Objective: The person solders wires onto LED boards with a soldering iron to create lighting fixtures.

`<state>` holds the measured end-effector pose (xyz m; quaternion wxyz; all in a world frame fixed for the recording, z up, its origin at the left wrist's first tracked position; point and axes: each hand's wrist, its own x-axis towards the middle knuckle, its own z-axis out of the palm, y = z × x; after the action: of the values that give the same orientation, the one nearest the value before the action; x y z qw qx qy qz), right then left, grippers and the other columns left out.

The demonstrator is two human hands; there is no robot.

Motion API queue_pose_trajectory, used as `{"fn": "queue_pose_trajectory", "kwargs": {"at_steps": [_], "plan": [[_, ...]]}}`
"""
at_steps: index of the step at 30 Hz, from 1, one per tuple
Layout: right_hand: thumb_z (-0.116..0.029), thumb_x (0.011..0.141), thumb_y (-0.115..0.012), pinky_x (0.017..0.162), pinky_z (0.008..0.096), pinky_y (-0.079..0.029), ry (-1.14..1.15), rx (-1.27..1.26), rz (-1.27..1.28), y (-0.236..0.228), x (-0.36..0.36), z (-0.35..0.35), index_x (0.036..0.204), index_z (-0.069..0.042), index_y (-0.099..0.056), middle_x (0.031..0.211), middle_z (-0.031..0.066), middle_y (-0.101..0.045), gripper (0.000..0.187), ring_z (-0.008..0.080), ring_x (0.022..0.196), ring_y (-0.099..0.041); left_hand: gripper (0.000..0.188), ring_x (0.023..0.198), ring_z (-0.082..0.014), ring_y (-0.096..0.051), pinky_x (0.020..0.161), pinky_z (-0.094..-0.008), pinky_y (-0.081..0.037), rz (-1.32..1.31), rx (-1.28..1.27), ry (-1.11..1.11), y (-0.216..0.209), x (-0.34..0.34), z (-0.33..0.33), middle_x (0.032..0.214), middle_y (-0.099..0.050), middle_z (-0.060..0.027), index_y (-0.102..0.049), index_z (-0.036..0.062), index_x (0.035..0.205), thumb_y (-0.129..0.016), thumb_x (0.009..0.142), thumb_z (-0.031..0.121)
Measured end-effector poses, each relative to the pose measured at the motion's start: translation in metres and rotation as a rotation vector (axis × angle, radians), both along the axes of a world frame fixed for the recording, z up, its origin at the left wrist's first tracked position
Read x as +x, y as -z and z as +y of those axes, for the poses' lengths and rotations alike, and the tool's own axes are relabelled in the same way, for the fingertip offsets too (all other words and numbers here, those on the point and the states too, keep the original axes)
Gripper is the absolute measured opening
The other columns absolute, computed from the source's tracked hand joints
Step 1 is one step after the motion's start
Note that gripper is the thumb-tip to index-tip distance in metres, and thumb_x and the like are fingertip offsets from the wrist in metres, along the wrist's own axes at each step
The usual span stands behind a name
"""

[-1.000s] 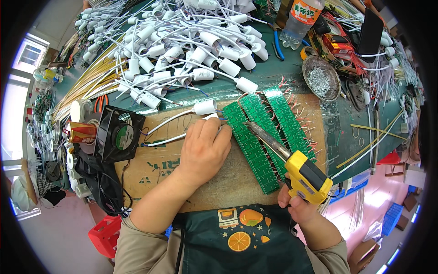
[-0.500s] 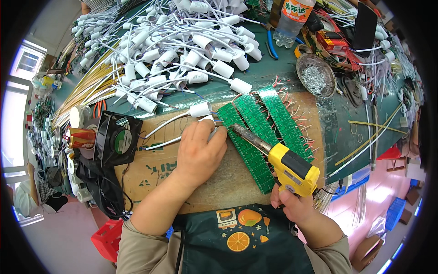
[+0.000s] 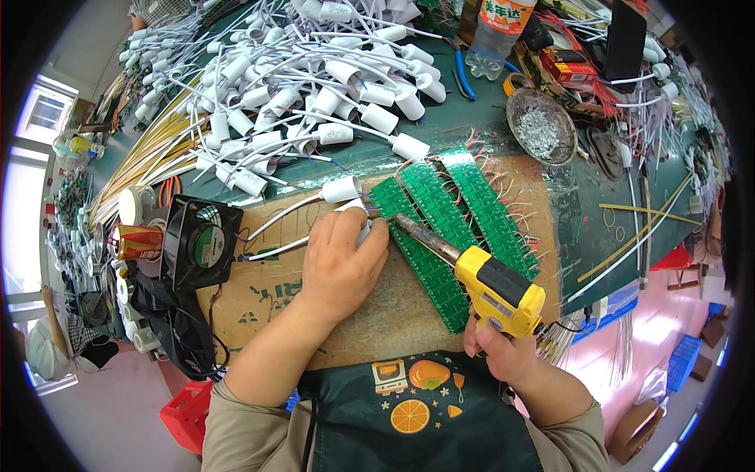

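A yellow and black soldering gun (image 3: 503, 289) is gripped in my right hand (image 3: 507, 352). Its metal barrel points up and left, the tip at the left edge of the nearest green circuit board panel (image 3: 429, 263). My left hand (image 3: 340, 263) is closed on a white cylindrical lamp holder (image 3: 354, 204), mostly covered by my fingers, with its white cable trailing left. Thin wires run from there to the board edge; the exact joint is too small to see. Another white lamp holder (image 3: 341, 189) lies just beyond, wired toward the same panel. Two more green panels (image 3: 487, 212) lie alongside, with red-and-white wires.
A cardboard sheet (image 3: 346, 338) lies under the work. Many white lamp holders (image 3: 314, 102) are heaped at the back. A black fan (image 3: 203, 242) and a drinks can (image 3: 138, 241) stand left. At the back right are a metal bowl (image 3: 543, 126) of bits and a plastic bottle (image 3: 499, 35).
The whole view has shifted slightly. Both hands, the soldering gun and the lamp holder keep nearly the same places relative to the boards.
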<state>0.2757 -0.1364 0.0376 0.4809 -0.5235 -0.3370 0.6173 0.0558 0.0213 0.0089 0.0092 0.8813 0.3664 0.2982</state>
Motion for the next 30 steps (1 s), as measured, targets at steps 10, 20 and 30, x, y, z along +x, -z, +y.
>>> {"fn": "queue_pose_trajectory", "kwargs": {"at_steps": [10, 20, 30], "plan": [[-0.041, 0.088, -0.075, 0.052, 0.0299, -0.043, 0.129, 0.074, 0.091, -0.001, 0.002, -0.003, 0.137, 0.003, -0.048, 0.069, 0.0076, -0.057, 0.071, 0.0158, 0.056, -0.054, 0.027, 0.083, -0.0275, -0.056, 0.073, -0.04, -0.046, -0.002, 0.003, 0.009, -0.001, 0.002, 0.001, 0.098, -0.054, -0.0094, -0.068, 0.0067, 0.1, -0.073, 0.073, 0.006], [-0.034, 0.092, -0.072, 0.053, 0.0261, -0.042, 0.454, 0.455, -0.22, 0.006, 0.07, 0.019, 0.139, 0.005, -0.041, 0.071, 0.0048, -0.052, 0.069, 0.0131, 0.057, -0.05, 0.028, 0.081, -0.0276, -0.056, 0.071, -0.0407, -0.046, -0.024, 0.032, -0.015, -0.002, 0.003, 0.0, 0.096, -0.055, -0.0095, -0.069, 0.0066, 0.099, -0.072, 0.071, 0.004], [-0.023, 0.094, -0.065, 0.049, 0.0262, -0.042, 0.619, 0.304, -0.204, 0.018, 0.106, 0.036, 0.133, 0.005, -0.049, 0.066, 0.0026, -0.053, 0.051, 0.0116, 0.052, -0.05, 0.027, 0.08, -0.0272, -0.056, 0.07, -0.0398, -0.046, -0.021, 0.037, -0.026, -0.001, 0.003, -0.002, 0.094, -0.055, -0.0084, -0.069, 0.0074, 0.097, -0.071, 0.071, 0.003]]}}
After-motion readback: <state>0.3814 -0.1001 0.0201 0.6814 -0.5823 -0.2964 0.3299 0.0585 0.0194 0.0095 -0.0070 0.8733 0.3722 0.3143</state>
